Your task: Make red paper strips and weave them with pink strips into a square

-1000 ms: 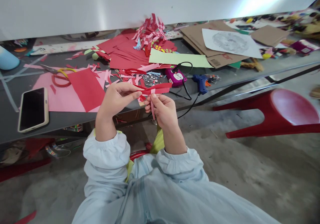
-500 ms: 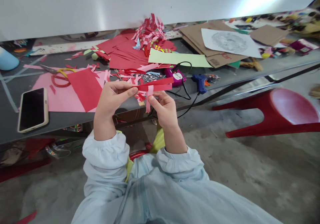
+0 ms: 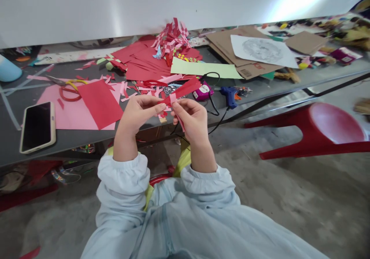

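head view, fingers (image 3: 153,111) pinched close, holding paper strips (image 3: 188,87)

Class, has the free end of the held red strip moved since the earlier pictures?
Yes, upward in the view: against the purple box, the red strip's free end has risen from lower left to upper left.
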Tool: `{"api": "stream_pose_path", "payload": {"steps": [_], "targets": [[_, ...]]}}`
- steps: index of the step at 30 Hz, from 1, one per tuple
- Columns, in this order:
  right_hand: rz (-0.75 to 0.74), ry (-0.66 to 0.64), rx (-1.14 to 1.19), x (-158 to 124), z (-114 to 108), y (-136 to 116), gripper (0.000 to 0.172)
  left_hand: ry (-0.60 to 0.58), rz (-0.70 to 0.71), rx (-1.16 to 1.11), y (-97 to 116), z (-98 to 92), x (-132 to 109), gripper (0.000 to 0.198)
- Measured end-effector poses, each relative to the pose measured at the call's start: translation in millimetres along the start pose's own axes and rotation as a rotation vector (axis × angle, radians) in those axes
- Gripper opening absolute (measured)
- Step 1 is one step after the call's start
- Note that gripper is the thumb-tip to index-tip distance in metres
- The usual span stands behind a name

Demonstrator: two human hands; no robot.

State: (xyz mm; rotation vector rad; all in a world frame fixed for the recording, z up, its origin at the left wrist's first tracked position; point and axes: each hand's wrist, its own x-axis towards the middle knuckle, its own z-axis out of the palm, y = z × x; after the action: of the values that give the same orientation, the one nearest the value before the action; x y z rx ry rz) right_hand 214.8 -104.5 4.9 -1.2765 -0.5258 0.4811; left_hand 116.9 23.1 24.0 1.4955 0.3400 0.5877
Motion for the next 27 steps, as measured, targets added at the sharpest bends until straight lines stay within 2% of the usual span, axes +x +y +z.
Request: {"api": "stream_pose_path", "payload": {"steps": [6, 9, 18, 27], "targets": [[0.095, -0.1, -0.193, 0.4, -8.7, -7.8, 0.026, -0.156, -0.06, 0.117, 0.6, -4.6, -0.8, 0.032], [0.118, -0.148, -0.284, -1.3, -10.0, -9.9, 0.025, -0.188, -0.048, 0.196, 0.9, -4.8, -0.2, 0.032], [0.222, -0.301, -0.396, -6.8, -13.6, -10.8, 0.019, -0.158, -0.072, 0.243, -2.5, -1.5, 1.7, 0.021], [0.27, -0.471, -0.4, -13.5, -6.0, -11.8, 0.022, -0.034, -0.049, 0.257, -6.4, -0.3, 3.6, 0.027]]}}
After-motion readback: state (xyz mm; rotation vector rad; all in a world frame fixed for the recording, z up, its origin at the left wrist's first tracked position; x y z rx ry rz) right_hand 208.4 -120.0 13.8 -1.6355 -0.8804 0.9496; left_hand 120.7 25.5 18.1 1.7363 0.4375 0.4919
